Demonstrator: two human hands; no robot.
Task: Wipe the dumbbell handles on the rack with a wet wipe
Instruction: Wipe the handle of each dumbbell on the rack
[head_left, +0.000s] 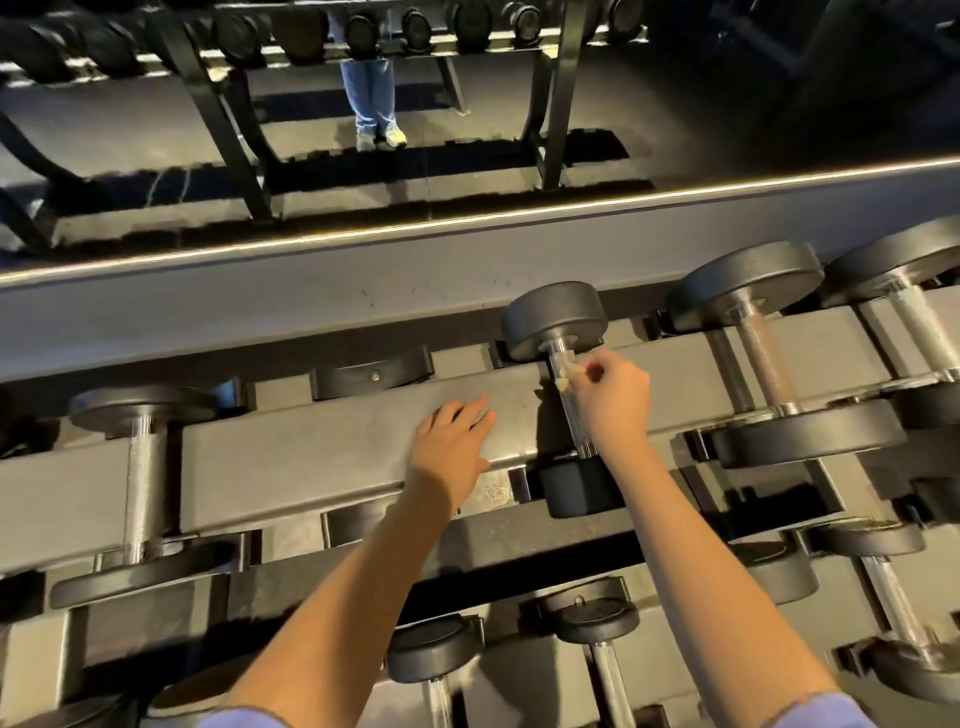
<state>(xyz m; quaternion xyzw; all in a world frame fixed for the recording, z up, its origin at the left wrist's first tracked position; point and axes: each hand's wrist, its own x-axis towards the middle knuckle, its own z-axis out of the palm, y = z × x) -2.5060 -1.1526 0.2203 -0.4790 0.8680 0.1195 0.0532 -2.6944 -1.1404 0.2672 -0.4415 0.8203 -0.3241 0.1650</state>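
Right hand (610, 402) pinches a small crumpled wad of wet wipe (565, 379), whitish, between thumb and fingertips. The wad is pressed on the handle (575, 421) of the middle dumbbell (553, 319), up near its far head. That handle is a straight round bar of shiny chrome. Heads are matte black and round: the far one is a thick drum, the near one hangs lower, past the beam's front edge.

Left hand (457, 441) lies flat, palm down, fingers straight and close together. It's on the top beam of the rack (311, 457), just left of that dumbbell and not touching it. Beam is boxy grey painted steel, scuffed, with a worn speckled patch (496, 491) just below its front edge beside my wrist.

Top tier count is four dumbbells:
- One far left, with a knurled chrome handle (143, 478).
- The one I'm on.
- Two bigger ones to the right. The nearer has a brownish-tinted handle (763, 353), the far-right handle (919, 332) is bright chrome.

A black curved saddle (371, 371) with a single screw head sits on the far rail.

Lower tier shows three chrome lower handles (610, 680) with black heads.

Both forearms are bare, with pale lilac sleeve edges (810, 712) at the bottom. Behind the rack is a grey ledge (260, 306) with a bright strip. Above it are another row of dark dumbbells and one pair of legs (371, 98) in blue jeans and pale shoes.
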